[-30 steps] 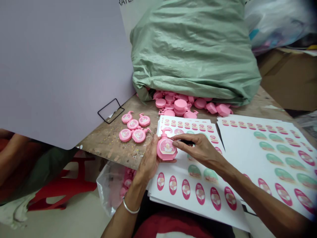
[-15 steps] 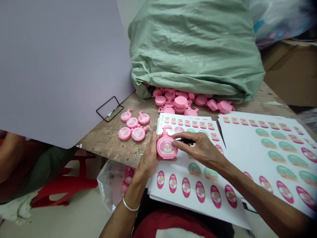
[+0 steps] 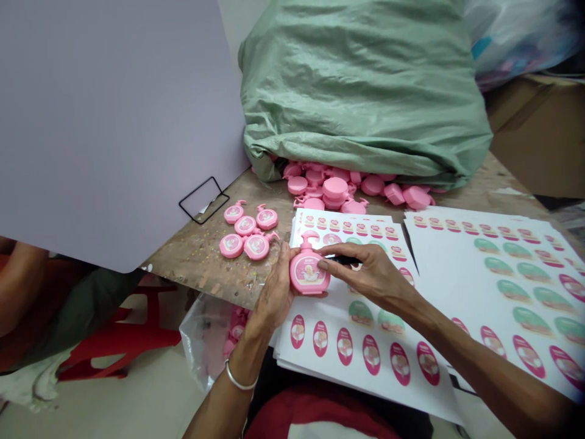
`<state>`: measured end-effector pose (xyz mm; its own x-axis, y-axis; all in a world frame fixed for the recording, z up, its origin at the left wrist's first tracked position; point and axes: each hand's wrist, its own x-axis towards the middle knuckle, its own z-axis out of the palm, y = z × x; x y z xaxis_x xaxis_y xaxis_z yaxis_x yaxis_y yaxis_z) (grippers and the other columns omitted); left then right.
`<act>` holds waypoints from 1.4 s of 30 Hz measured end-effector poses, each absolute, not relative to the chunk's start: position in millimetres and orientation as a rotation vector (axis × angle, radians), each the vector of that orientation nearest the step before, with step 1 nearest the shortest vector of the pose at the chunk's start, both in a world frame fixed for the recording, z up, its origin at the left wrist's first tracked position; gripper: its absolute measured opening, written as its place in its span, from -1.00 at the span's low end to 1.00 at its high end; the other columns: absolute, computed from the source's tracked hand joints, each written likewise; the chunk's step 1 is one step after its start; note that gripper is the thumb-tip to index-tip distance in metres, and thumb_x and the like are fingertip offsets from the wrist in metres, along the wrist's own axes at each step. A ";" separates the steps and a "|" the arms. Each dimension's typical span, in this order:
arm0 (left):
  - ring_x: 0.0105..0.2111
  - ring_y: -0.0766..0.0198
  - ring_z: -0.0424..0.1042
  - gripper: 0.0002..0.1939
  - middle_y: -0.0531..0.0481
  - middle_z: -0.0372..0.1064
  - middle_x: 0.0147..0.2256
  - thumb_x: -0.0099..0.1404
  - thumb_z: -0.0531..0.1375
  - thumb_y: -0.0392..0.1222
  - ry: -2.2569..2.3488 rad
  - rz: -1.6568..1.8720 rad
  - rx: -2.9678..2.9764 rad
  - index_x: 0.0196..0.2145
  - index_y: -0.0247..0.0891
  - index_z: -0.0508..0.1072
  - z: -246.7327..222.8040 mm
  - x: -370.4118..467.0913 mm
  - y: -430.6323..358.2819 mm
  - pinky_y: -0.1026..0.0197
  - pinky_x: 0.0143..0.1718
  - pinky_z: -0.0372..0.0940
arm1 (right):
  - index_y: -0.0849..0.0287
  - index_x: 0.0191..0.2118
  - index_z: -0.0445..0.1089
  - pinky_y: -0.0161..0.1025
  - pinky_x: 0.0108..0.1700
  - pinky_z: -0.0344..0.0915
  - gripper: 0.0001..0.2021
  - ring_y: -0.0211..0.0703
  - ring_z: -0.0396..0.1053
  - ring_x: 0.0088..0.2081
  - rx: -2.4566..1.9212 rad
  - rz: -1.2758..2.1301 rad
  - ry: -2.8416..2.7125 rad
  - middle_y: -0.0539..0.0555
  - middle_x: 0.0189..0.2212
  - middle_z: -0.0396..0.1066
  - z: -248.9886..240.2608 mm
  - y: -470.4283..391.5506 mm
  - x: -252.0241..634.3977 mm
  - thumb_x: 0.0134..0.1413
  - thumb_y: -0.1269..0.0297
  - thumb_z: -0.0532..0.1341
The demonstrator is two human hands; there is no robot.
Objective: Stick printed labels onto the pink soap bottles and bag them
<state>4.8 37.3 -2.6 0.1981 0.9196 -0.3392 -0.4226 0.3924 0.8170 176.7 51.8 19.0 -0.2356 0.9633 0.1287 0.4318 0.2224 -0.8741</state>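
Note:
My left hand [image 3: 275,289] is closed round the left side of a small pink toy pump bottle [image 3: 310,275], held upright above the sheets. An oval label with a baby picture covers the bottle's front. My right hand [image 3: 375,271] is closed on a slim black tool [image 3: 343,260], mostly hidden by the fingers, so its kind does not show. The right thumb and fingertip touch the bottle's right edge and label. Beneath both hands lies a stack of sticker sheets [image 3: 329,381] printed with pink ovals and green domes.
Several labelled pink bottles [image 3: 256,246] lie on the worn table [image 3: 192,262] at left. Unlabelled ones [image 3: 335,189] spill from a green sack [image 3: 361,91]. A second sheet stack [image 3: 448,268] is at right. A clear bag [image 3: 201,341] hangs below the edge; another person's arm [image 3: 21,283] shows far left.
Both hands keep the same hold on the bottle and the black tool. The whole view has shifted very slightly; nothing else visibly differs.

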 end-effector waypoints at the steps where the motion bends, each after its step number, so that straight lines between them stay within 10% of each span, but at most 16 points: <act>1: -0.08 0.05 0.46 -0.43 -0.19 0.45 -0.05 0.36 0.00 0.20 0.944 1.033 0.642 0.03 -0.30 0.45 -2.8 4.7 37.4 0.14 -0.28 0.52 | 0.09 -0.27 0.58 -0.27 -0.46 0.26 -0.77 -0.23 0.35 -0.47 -1.296 0.947 -1.790 0.01 -0.45 0.51 19.3 51.6 176.8 0.04 0.07 0.30; 11: -0.05 0.09 0.42 -0.50 -0.15 0.41 0.01 0.32 0.13 0.13 0.899 1.015 0.760 0.06 -0.24 0.42 1.0 1.3 36.3 0.13 -0.13 0.44 | 0.13 -0.26 0.56 -0.27 -0.43 0.29 -0.75 -0.21 0.40 -0.45 -1.300 0.854 -1.855 0.05 -0.39 0.55 22.2 52.5 176.4 0.10 0.08 0.26; 20: -0.08 0.08 0.43 -0.41 -0.14 0.41 -0.04 0.12 0.35 -0.10 0.955 0.959 0.898 0.09 -0.24 0.36 -8.5 2.6 32.7 0.12 -0.10 0.41 | 0.29 -0.01 0.44 0.05 -0.12 0.24 -0.46 0.14 0.47 -0.23 -1.559 -0.078 -2.084 0.25 -0.27 0.55 13.0 47.7 173.9 0.09 -0.10 0.22; 29: -0.06 0.05 0.45 -0.44 -0.16 0.39 0.01 0.13 0.35 -0.16 0.926 0.890 0.905 0.07 -0.23 0.35 4.5 6.8 31.0 0.07 -0.10 0.45 | 0.14 0.26 0.09 -0.04 0.07 0.32 -0.15 0.07 0.30 0.14 -1.383 0.720 -1.735 0.25 0.19 0.25 -10.8 63.4 165.5 -0.11 -0.09 0.34; 35: -0.28 0.04 0.51 -0.37 -0.18 0.50 -0.20 0.09 0.30 0.14 1.372 0.992 0.940 0.02 -0.30 0.37 -18.7 -22.7 49.9 0.08 -0.32 0.45 | 0.16 0.09 0.31 -0.12 -0.02 0.34 -0.46 -0.01 0.44 -0.05 -1.734 0.553 -1.650 0.18 -0.03 0.47 -24.4 113.4 223.7 0.03 -0.02 0.25; 39: -0.22 -0.03 0.43 -0.53 -0.15 0.46 -0.30 0.20 0.16 0.21 1.926 1.122 1.436 -0.21 -0.27 0.49 -32.2 -52.7 84.9 -0.06 -0.14 0.35 | 0.22 -0.09 0.45 -0.16 -0.15 0.30 -0.56 0.04 0.46 -0.13 -1.908 0.417 -1.573 0.25 -0.16 0.52 -20.5 165.3 259.1 0.09 -0.05 0.18; 42: -0.06 -0.17 0.33 -0.51 -0.27 0.40 -0.13 0.28 0.10 0.16 2.156 1.239 1.791 -0.04 -0.29 0.42 -26.7 -60.1 100.6 -0.25 0.01 0.21 | 0.22 -0.33 0.51 -0.19 -0.30 0.24 -0.56 0.08 0.46 -0.26 -1.984 0.422 -1.602 0.26 -0.36 0.53 -22.5 196.4 251.1 0.02 -0.12 0.20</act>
